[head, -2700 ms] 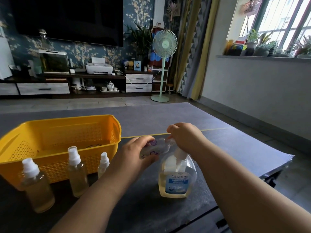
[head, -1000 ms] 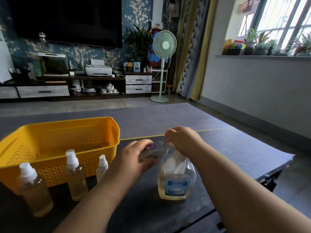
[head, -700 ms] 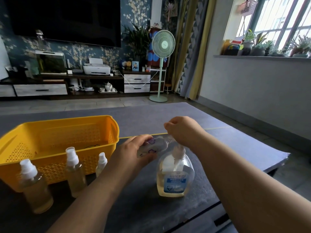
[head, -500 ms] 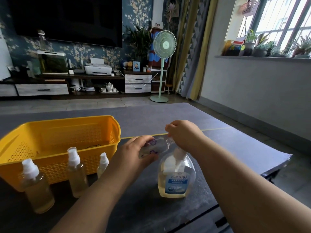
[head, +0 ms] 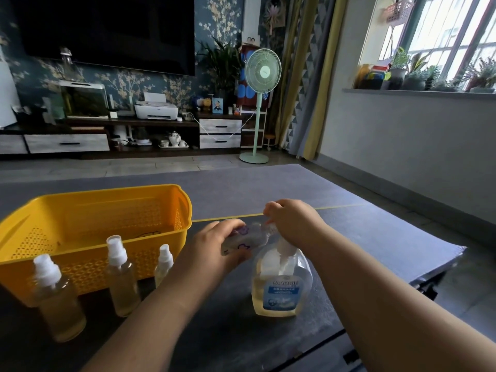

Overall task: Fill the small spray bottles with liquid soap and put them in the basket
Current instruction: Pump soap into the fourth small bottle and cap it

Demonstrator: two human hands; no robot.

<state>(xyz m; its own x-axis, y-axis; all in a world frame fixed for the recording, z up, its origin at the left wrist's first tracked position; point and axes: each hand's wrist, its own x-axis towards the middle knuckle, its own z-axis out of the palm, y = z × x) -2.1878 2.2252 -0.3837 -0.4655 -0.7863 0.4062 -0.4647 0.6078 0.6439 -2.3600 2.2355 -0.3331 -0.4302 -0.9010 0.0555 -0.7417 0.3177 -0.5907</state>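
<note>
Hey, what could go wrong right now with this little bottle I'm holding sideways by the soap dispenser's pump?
Two likely risks. The small bottle lies almost sideways in your left hand, with your right hand curled at its neck. If the neck is open, its contents may drip onto the table. Your left forearm also passes close to the smallest spray bottle standing before the yellow basket, so a shift could tip it.

Your dark table [head: 228, 334] bears a yellow basket [head: 80, 267] at left, three upright spray bottles [head: 122, 283] of yellowish liquid just in front of it, and a soap dispenser bottle [head: 281, 294] at centre-right.
</note>
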